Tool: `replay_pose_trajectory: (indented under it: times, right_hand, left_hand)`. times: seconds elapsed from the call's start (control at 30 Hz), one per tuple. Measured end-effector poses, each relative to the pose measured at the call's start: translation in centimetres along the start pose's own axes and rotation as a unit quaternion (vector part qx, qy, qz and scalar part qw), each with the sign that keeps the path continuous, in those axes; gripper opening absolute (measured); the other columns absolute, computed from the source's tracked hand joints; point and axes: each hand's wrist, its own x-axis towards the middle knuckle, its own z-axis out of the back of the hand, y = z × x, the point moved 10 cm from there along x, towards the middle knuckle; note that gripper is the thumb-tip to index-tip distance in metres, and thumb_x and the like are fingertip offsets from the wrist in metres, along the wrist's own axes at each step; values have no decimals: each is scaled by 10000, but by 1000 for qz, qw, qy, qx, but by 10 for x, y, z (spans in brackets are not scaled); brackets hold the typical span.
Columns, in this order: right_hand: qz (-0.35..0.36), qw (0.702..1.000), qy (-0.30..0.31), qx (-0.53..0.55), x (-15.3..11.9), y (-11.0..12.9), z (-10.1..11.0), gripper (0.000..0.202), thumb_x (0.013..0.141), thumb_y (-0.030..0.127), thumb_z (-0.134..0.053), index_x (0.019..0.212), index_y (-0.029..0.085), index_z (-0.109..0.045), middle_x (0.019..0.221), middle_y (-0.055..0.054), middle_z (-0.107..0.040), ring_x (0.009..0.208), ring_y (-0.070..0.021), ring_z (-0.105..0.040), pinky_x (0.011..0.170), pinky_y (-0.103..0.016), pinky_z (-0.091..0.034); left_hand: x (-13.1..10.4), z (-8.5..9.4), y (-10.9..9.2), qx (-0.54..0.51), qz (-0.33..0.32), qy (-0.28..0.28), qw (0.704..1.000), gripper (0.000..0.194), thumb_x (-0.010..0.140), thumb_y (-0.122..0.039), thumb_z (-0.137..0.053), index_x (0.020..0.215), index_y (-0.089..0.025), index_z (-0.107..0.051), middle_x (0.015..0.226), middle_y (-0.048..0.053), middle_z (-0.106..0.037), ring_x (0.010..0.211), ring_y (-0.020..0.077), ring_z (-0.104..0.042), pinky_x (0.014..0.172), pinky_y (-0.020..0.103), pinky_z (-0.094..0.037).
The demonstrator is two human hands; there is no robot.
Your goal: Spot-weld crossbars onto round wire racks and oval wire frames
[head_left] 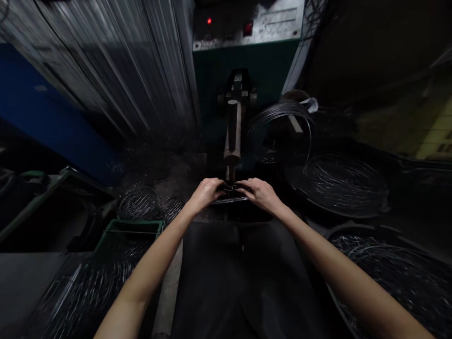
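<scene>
Both of my arms reach forward to the tip of a vertical machine electrode (230, 172) on a green machine. My left hand (209, 190) is closed, thumb and fingers pinching thin metal wire (231, 189) from the left. From the other side my right hand (260, 192) pinches the wire too, its fingertips close to the electrode. More wire strands (231, 200) run between the hands, just below the fingers. In the dim light the exact shape of the wire piece is hard to make out.
A panel (268, 21) with a red light tops the machine. Wire coils (282, 113) hang at its right. Round tubs of wire (346, 183) stand further right. On the left are a green crate (132, 225) and heaps of wire (92, 292). A dark apron (240, 282) covers my lap.
</scene>
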Motion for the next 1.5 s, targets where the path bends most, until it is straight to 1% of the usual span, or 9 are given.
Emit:
replay_pose_trajectory:
  times: [0.27,0.47,0.73,1.0,1.1,1.17,1.3,1.4,1.5]
  right_hand:
    - [12,999,2,40,9,-6,-1,273,918,304,-480,1139,225,-619,881,-30,-660,817,-170,-572,747,-275,-432]
    - [3,998,-12,55,16,-13,0,238,906,301,-502,1093,224,-628,987,-30,-676,876,-175,-597,793,-280,-447]
    - [-11,999,-8,49,26,-19,-2,230,903,292,-510,1080,211,-633,1009,-35,-682,927,-185,-614,843,-287,-452]
    - [-21,997,-11,74,28,-18,-1,201,885,274,-532,1027,203,-656,988,-46,-691,907,-192,-629,803,-279,-461]
    - [-26,994,-19,106,24,-18,5,215,862,273,-561,1056,211,-632,940,-37,-694,856,-185,-635,760,-270,-462]
    - [-33,989,-45,138,16,-26,14,270,847,267,-571,1114,225,-584,902,-20,-687,804,-170,-630,732,-263,-462]
    - [-92,974,-122,167,-12,-71,24,235,852,289,-527,1067,199,-561,957,-38,-651,670,-133,-576,689,-265,-465]
    - [-94,980,-79,157,-23,-90,5,207,857,312,-507,994,181,-591,897,-40,-630,671,-136,-556,685,-270,-463]
    - [-53,984,-38,164,-20,-81,-8,201,881,312,-481,956,182,-613,868,-33,-624,749,-145,-574,723,-264,-451]
  left_hand:
    - [6,8,2,23,-2,-5,1000,202,784,-210,-624,969,-154,-681,930,51,-693,840,146,-633,760,220,-460]
    - [16,5,7,52,3,0,999,223,784,-201,-616,994,-150,-672,946,64,-690,870,163,-636,788,241,-466]
    - [28,3,16,54,18,18,998,233,778,-189,-615,1002,-163,-673,967,60,-695,899,174,-637,803,250,-472]
    - [32,1,19,40,35,40,998,238,767,-207,-637,996,-164,-681,955,63,-705,872,178,-645,776,250,-479]
    - [33,2,18,39,35,44,998,227,772,-224,-633,984,-159,-683,926,62,-709,842,171,-646,755,239,-480]
    - [35,3,18,45,35,44,997,232,767,-213,-630,989,-165,-679,948,62,-706,862,173,-644,766,239,-479]
    - [36,1,17,57,23,44,997,230,763,-214,-627,985,-167,-668,964,62,-700,892,184,-639,780,254,-478]
    - [31,3,18,40,2,25,999,223,760,-222,-637,974,-161,-657,944,58,-697,874,174,-640,783,258,-477]
    - [19,8,30,-4,4,15,1000,198,768,-225,-632,957,-170,-651,914,32,-697,838,150,-643,781,250,-482]
